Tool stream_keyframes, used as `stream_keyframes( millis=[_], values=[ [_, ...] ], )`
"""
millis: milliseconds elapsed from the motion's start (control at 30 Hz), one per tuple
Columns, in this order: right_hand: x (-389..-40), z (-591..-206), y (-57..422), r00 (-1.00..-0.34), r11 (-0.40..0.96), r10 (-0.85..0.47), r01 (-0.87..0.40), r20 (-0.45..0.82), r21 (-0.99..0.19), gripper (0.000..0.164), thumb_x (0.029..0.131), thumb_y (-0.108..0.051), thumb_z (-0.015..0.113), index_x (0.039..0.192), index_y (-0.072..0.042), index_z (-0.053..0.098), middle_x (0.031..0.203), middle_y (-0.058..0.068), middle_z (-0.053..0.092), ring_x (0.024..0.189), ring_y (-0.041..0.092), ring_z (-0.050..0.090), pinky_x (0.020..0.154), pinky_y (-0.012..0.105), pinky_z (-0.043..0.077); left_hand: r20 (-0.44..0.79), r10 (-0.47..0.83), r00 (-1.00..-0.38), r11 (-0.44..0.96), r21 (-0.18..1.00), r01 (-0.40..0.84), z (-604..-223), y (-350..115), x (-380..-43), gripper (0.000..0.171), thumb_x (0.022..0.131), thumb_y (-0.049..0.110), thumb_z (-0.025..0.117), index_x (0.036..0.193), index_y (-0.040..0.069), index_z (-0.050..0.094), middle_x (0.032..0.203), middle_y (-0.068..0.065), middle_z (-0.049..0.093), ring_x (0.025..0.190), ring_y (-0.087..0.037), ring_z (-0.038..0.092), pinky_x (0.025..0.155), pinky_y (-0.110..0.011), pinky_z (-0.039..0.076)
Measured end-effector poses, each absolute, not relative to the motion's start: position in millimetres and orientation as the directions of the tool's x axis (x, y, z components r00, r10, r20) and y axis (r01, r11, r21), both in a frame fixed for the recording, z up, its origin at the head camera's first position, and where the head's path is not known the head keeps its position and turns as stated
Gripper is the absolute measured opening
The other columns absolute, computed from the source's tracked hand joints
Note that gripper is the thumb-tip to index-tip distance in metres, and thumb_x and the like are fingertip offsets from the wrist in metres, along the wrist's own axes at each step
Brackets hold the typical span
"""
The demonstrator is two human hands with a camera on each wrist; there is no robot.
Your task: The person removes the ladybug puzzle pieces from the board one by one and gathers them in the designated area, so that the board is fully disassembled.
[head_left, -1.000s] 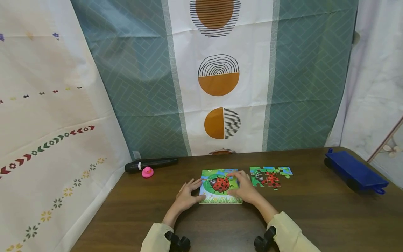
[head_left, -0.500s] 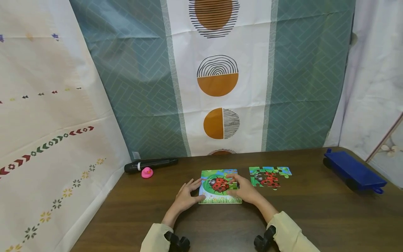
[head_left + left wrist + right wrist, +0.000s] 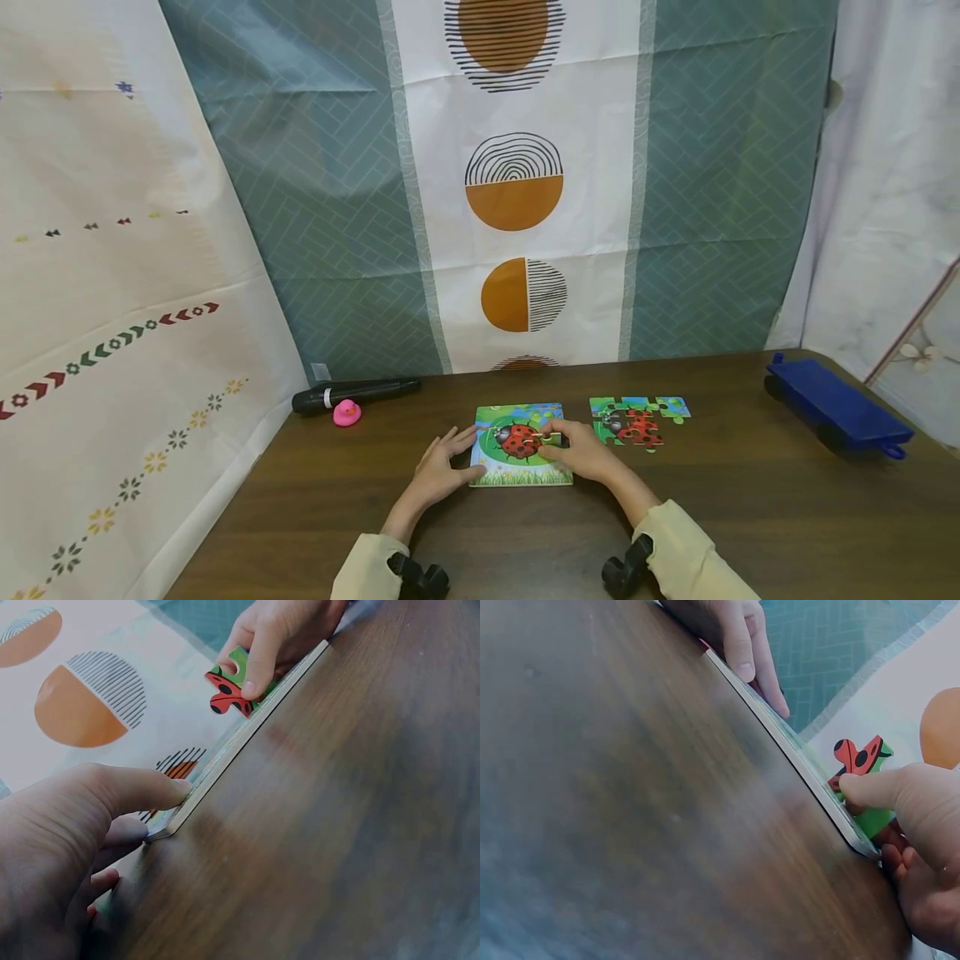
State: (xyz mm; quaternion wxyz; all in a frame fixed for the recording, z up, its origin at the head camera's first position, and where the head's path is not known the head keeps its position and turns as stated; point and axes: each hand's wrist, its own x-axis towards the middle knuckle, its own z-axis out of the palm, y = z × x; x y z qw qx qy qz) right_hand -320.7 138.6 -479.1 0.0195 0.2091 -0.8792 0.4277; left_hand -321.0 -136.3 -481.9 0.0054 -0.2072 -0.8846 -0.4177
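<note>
A ladybug puzzle board (image 3: 491,475) lies on the table in front of me. Along its left edge rests my left hand (image 3: 438,475), fingers extended and thumb on the near corner in the left wrist view. My right hand (image 3: 588,454) pinches a red and green puzzle piece (image 3: 232,684) between thumb and fingers, over the board's right side. The piece is tilted up, its black-spotted red tab (image 3: 845,752) facing the board's middle. Several joined puzzle pieces (image 3: 637,425), forming part of a ladybug, lie right of the board.
On the back left of the brown table (image 3: 517,533) are a black tube-like object (image 3: 375,390) and a pink rubber duck (image 3: 347,412). A blue wheeled toy (image 3: 840,404) stands at the right. Patterned cloth (image 3: 517,192) hangs behind the table.
My right thumb and fingers have drawn closer together, and the piece has come up tilted off the board. My left hand keeps its place at the left edge. The head view shifts slightly.
</note>
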Motion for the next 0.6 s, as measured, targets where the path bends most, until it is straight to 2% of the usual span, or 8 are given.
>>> stream_keyframes(
  millis=[100,200,333,467,600],
  values=[
    [-320.4,-479.2,139.1,-0.913,0.562,-0.345,-0.388,0.219,-0.731,0.023,0.092,-0.025,0.067,0.108,-0.009,0.067,0.113,0.014,0.068,0.081,0.016,0.052,0.071,0.032,0.044,0.181,0.363,-0.914,0.565,0.738,0.370,-482.1,-136.7,-320.0,0.063,0.083,0.024,0.075,0.138,0.002,0.054,0.150,-0.010,0.047,0.148,-0.042,0.026,0.121,-0.064,0.007],
    [-320.4,-479.6,139.3,-0.910,0.574,-0.342,-0.401,0.236,-0.714,0.021,0.091,-0.024,0.067,0.107,-0.009,0.068,0.113,0.014,0.069,0.092,0.024,0.061,0.075,0.036,0.049,0.178,0.361,-0.915,0.565,0.739,0.367,-482.3,-136.7,-319.1,0.063,0.083,0.024,0.075,0.138,0.002,0.054,0.150,-0.010,0.047,0.148,-0.042,0.026,0.121,-0.064,0.007],
    [-320.5,-479.9,139.2,-0.909,0.596,-0.330,-0.409,0.254,-0.691,0.020,0.090,-0.022,0.069,0.105,-0.009,0.070,0.112,0.014,0.070,0.101,0.031,0.065,0.079,0.040,0.052,0.179,0.362,-0.915,0.566,0.738,0.368,-482.8,-136.5,-318.6,0.063,0.083,0.024,0.075,0.138,0.001,0.054,0.150,-0.011,0.048,0.147,-0.042,0.026,0.121,-0.065,0.007],
    [-319.5,-478.2,138.8,-0.915,0.628,-0.313,-0.401,0.256,-0.667,0.019,0.089,-0.022,0.070,0.104,-0.010,0.071,0.109,0.011,0.072,0.096,0.026,0.065,0.075,0.037,0.053,0.181,0.367,-0.913,0.564,0.737,0.372,-482.3,-135.8,-318.8,0.063,0.083,0.024,0.075,0.138,0.001,0.054,0.150,-0.011,0.048,0.147,-0.043,0.026,0.120,-0.065,0.007],
    [-319.1,-474.3,137.2,-0.910,0.658,-0.308,-0.415,0.278,-0.628,0.018,0.087,-0.021,0.072,0.102,-0.012,0.072,0.096,0.006,0.072,0.072,0.014,0.056,0.065,0.028,0.046,0.186,0.357,-0.915,0.562,0.740,0.370,-481.0,-135.8,-319.4,0.063,0.083,0.024,0.075,0.138,0.002,0.054,0.150,-0.011,0.048,0.148,-0.042,0.026,0.120,-0.065,0.007]
  ],
)
